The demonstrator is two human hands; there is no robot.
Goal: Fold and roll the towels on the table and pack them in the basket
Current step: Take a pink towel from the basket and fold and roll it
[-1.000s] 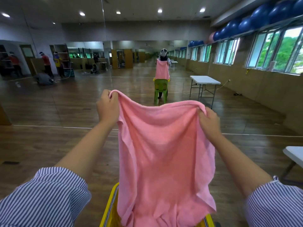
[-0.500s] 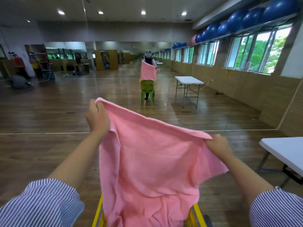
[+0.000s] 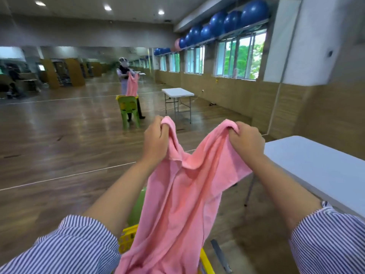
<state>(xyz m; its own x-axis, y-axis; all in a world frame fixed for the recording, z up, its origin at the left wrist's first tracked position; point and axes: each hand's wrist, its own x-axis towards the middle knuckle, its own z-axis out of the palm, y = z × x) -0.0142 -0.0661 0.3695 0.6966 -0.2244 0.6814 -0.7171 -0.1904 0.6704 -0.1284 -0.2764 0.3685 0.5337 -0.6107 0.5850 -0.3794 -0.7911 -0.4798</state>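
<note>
A pink towel [image 3: 183, 196] is held up in the air in front of the person, above a yellow basket [image 3: 128, 241] whose perforated rim shows at the bottom of the view. The cloth hangs slack and creased, sagging in a dip between its 2 raised top corners, and its lower end drops past the basket rim and out of the frame.

The left top corner is bunched inside the left hand [image 3: 156, 141], whose fingers are curled tight over the fabric. The right top corner is gripped the same way by the right hand [image 3: 246, 143], fingers pressed together around a fold of cloth. Both hands are held at about the same height and apart from each other, with bare forearms running back to blue-and-white striped sleeves [image 3: 65, 248].

Just right of the right arm, a white folding table [image 3: 316, 171] is seen, its top bare in the visible part. A green rounded object [image 3: 136, 206] shows beside the towel, just above the basket; what it is cannot be told.

Farther off, a wooden floor [image 3: 59, 145] is spread across the hall. A mirrored wall is faced, and in it a reflected figure [image 3: 126, 84] with a pink towel is shown, with a green chair [image 3: 129, 109] and a second white table [image 3: 177, 92] nearby. Blue exercise balls [image 3: 217, 24] are lined above the windows [image 3: 239, 56] on the right.
</note>
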